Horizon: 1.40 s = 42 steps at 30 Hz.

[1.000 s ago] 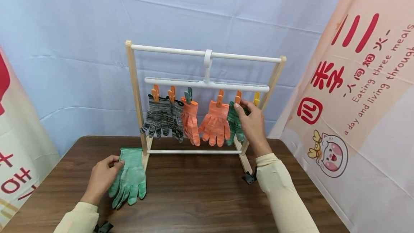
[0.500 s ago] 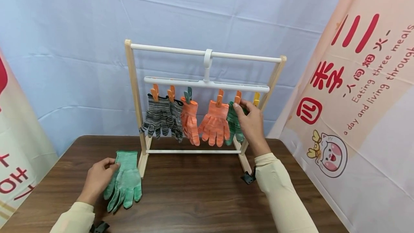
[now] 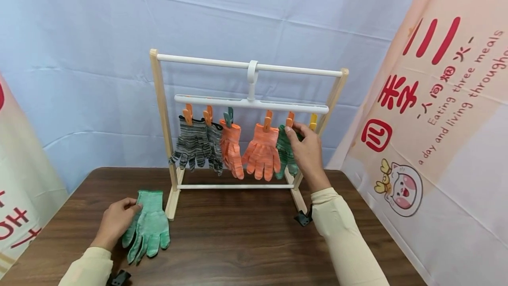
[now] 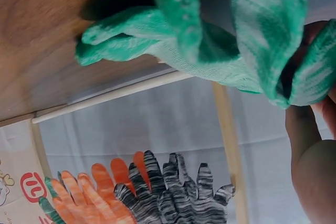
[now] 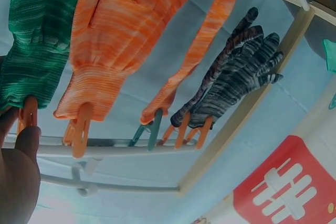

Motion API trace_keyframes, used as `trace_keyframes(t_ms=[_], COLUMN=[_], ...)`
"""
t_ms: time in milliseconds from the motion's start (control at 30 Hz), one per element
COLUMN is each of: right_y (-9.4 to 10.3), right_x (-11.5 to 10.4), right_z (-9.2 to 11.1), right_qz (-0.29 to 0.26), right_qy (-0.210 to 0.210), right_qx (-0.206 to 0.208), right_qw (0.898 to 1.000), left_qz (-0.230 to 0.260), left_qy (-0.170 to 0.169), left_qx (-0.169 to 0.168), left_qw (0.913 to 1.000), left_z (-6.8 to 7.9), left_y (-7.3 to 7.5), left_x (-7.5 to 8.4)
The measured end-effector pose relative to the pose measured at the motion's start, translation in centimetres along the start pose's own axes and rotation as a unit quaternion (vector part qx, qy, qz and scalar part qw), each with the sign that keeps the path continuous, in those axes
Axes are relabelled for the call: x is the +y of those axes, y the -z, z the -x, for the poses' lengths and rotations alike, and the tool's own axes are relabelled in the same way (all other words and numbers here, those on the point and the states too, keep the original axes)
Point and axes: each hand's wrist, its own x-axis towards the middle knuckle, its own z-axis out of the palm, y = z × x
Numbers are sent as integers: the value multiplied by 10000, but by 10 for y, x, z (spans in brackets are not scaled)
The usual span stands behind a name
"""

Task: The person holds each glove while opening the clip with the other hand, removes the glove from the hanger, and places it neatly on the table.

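Observation:
In the head view my left hand (image 3: pixel 116 223) pinches a light green knit glove (image 3: pixel 151 222) near its cuff, with the glove's fingers pointing down over the table. Its fingers loom large in the left wrist view. My right hand (image 3: pixel 307 149) is raised to the hanger's right side. Its thumb and fingers pinch an orange clothespin (image 5: pixel 28 116), which is clipped to the cuff of a dark green glove (image 5: pixel 39 40). That glove hangs beside an orange glove (image 3: pixel 263 151), and the hand partly covers it in the head view.
A white hanger (image 3: pixel 222 101) hangs from a wooden rack (image 3: pixel 160 100) on the brown table (image 3: pixel 238 242). Another orange glove (image 3: pixel 231 149) and grey-black gloves (image 3: pixel 190 142) hang at left. A yellow clothespin (image 3: pixel 313 120) is at far right. Printed cloth (image 3: pixel 428 100) borders the right.
My left hand has moved left and slightly down with the light green glove, away from the rack's left foot. My right hand stays at the clothespin.

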Motion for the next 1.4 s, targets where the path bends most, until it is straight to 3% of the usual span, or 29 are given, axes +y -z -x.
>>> trace_keyframes(t_ms=[600, 1167, 1400], right_y=[0, 1, 2], right_x=[-2, -5, -6], right_z=[0, 0, 0], right_qz=[-113, -136, -149], right_qy=[78, 174, 151], right_qx=[43, 162, 124], right_qw=[9999, 9996, 9997], left_qz=[-241, -794, -1173], left_qy=[116, -41, 261], left_qx=[-235, 30, -170], left_qw=[9994, 9968, 9926], left_z=[-3, 1, 0], left_y=[6, 10, 15], left_x=[-5, -2, 5])
